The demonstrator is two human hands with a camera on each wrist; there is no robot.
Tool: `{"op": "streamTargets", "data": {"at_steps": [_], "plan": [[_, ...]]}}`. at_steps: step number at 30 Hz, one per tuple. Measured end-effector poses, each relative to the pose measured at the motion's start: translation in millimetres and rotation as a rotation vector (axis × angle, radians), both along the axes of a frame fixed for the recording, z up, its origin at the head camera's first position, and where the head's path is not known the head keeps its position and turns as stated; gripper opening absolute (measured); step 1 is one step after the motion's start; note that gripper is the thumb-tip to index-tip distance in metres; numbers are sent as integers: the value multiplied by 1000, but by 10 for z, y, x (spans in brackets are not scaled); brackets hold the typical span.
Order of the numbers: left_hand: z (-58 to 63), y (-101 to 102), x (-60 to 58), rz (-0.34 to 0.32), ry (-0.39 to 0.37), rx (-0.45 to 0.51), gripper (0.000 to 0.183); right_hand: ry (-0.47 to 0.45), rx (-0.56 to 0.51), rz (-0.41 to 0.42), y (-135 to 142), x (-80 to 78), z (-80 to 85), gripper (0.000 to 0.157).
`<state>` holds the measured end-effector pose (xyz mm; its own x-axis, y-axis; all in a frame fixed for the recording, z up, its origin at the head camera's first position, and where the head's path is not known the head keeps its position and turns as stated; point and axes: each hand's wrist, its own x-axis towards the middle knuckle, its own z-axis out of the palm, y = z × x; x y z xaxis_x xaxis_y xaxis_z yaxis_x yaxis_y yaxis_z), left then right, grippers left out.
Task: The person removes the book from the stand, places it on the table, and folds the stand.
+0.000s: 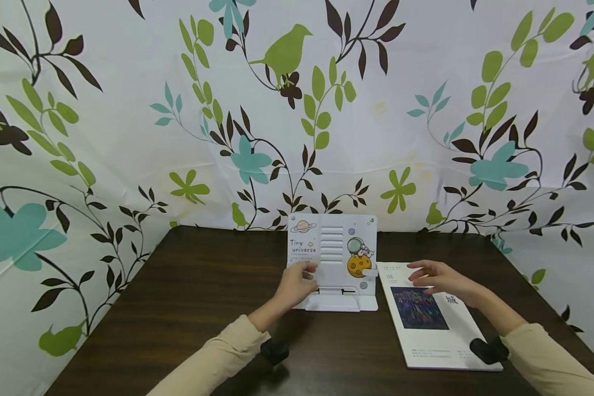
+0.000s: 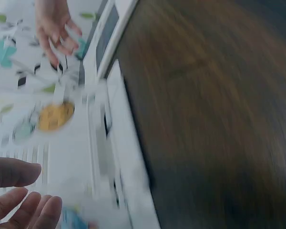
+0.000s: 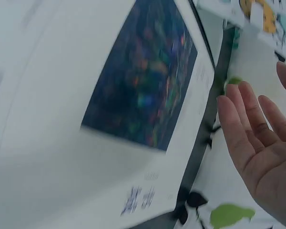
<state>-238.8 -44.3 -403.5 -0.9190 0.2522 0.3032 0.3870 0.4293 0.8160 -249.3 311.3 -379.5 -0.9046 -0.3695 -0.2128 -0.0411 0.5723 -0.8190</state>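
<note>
A white book stand (image 1: 334, 247) with a planet and astronaut print stands upright near the back of the table. My left hand (image 1: 295, 284) is in front of its left half, thumb apart from loosely bent fingers; the left wrist view shows nothing between the thumb (image 2: 19, 172) and fingers. To the right of the stand lies a white book (image 1: 438, 344) with a dark colourful picture on its cover. Over the book's upper right part hovers my right hand (image 1: 445, 279), its fingers spread and relaxed, holding nothing. The right wrist view shows that hand (image 3: 262, 148) beside the cover.
A dark brown wooden table (image 1: 218, 275) carries both things. Behind it hangs a white cloth (image 1: 128, 148) printed with leaves, birds and flowers. The stand's bottom ledge (image 1: 331, 303) has clear page holders at its front. The book lies close to the table's right side.
</note>
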Motion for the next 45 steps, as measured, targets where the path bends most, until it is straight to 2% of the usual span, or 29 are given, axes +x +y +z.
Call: {"op": "streamTargets", "data": {"at_steps": [4, 7, 12, 16, 21, 29, 37, 45], "plan": [[43, -249, -37, 101, 6, 4, 31, -4, 0, -1, -198, -16, -11, 53], [57, -348, -67, 137, 38, 9, 29, 9, 7, 5, -333, -46, 3, 54], [18, -407, -119, 165, 95, 25, 28, 43, 20, 13, -500, -109, 36, 59], [-35, -434, -180, 219, 130, 49, 31, 63, 14, -13, -587, -175, 33, 61], [-67, -458, -239, 296, 112, 104, 35, 98, -30, -42, -642, -235, 20, 57], [-114, -442, -299, 235, 46, 82, 35, 157, -86, -106, -717, -295, -40, 41], [-131, -428, -384, 240, 89, 83, 22, 188, -133, -167, -815, -320, -79, 31], [-134, -399, -405, 248, 78, 62, 20, 218, -133, -220, -872, -344, -121, 26]]}}
